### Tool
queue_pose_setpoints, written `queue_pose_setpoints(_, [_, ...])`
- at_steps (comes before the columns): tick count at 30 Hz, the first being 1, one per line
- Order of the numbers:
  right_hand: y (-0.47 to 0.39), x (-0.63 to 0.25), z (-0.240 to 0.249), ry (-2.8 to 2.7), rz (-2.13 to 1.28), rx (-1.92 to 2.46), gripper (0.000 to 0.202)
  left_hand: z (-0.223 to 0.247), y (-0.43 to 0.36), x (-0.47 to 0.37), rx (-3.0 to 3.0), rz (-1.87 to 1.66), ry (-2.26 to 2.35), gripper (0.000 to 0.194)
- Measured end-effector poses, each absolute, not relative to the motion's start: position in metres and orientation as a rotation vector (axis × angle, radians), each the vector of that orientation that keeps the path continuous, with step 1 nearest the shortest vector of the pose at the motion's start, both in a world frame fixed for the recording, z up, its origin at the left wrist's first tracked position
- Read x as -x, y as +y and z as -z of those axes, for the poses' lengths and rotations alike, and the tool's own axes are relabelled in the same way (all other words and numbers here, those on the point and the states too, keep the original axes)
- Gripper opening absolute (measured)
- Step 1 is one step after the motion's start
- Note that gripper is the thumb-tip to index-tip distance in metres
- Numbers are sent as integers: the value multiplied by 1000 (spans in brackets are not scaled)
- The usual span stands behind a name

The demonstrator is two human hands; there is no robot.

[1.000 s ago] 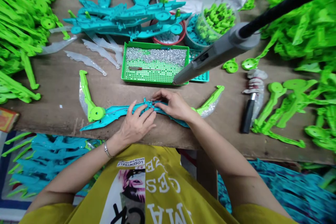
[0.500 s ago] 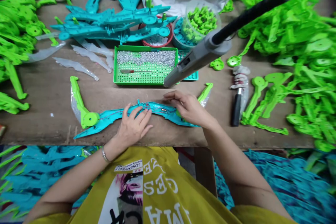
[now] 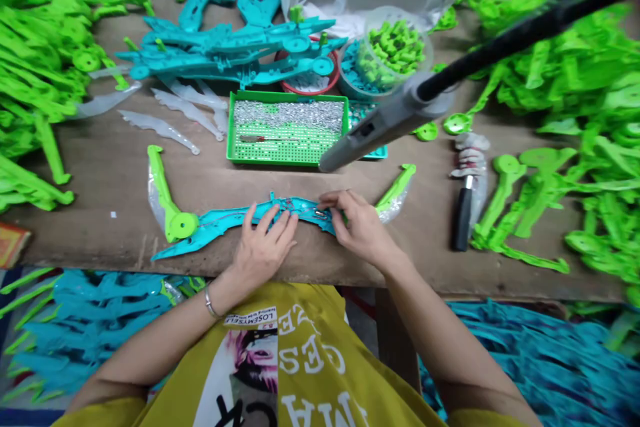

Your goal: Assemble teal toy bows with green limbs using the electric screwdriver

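A blue plastic bow-shaped shell (image 3: 220, 221) lies across the table in front of me, its hollow side up, with thin wires along it. Green arms with clear plastic stand out at its left end (image 3: 169, 200) and right end (image 3: 397, 192). My left hand (image 3: 263, 243) rests on the shell's middle, fingers spread over the wires. Curled at the right part of the shell is my right hand (image 3: 363, 230), thumb and fingers drawn together beside a small dark metallic part (image 3: 321, 213). Whatever lies between those fingertips is hidden.
A green basket (image 3: 287, 161) holds many small metal pieces and a screwdriver (image 3: 260, 139). A grey tool (image 3: 370, 133) on a black cable hangs over it. A black-handled tool (image 3: 463, 213) lies right. Green parts (image 3: 545, 80) and blue shells (image 3: 230, 47) are piled around.
The view has shifted a little, so the table appears farther right. My right hand's fingertips have come down closer to the shell near the metallic part. My left hand stays on the shell.
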State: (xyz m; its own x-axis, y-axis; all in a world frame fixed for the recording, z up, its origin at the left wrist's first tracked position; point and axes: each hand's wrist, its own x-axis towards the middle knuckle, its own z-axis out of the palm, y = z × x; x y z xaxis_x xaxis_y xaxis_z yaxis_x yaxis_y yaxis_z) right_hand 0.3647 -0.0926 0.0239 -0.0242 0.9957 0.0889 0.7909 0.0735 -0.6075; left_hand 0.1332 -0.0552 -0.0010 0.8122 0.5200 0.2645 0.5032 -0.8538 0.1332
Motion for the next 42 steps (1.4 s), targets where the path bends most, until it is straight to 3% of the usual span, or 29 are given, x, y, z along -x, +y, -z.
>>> queue_pose_setpoints(7, [-95, -358, -31, -1949, -358, 1704, 22, -5, -84, -142, -2924, -243, 1076, 44])
queue_pose_setpoints(14, [-74, -333, -24, -2122, -342, 1445, 38, -2, -84, -139, -2962, -212, 1079, 46])
queue_pose_setpoints(27, [-71, -326, -5, -2215, -191, 1402, 30, 3, -78, -137, -2983, -196, 1064, 47])
queue_pose_setpoints(34, [-74, -325, -12, -2021, -383, 1519, 37, 3, -76, -130, -2938, -203, 1032, 48])
queue_pose_setpoints(42, [-84, -339, -38, -1795, -195, 1592, 35, 1, -78, -135, -2928, -157, 1060, 47])
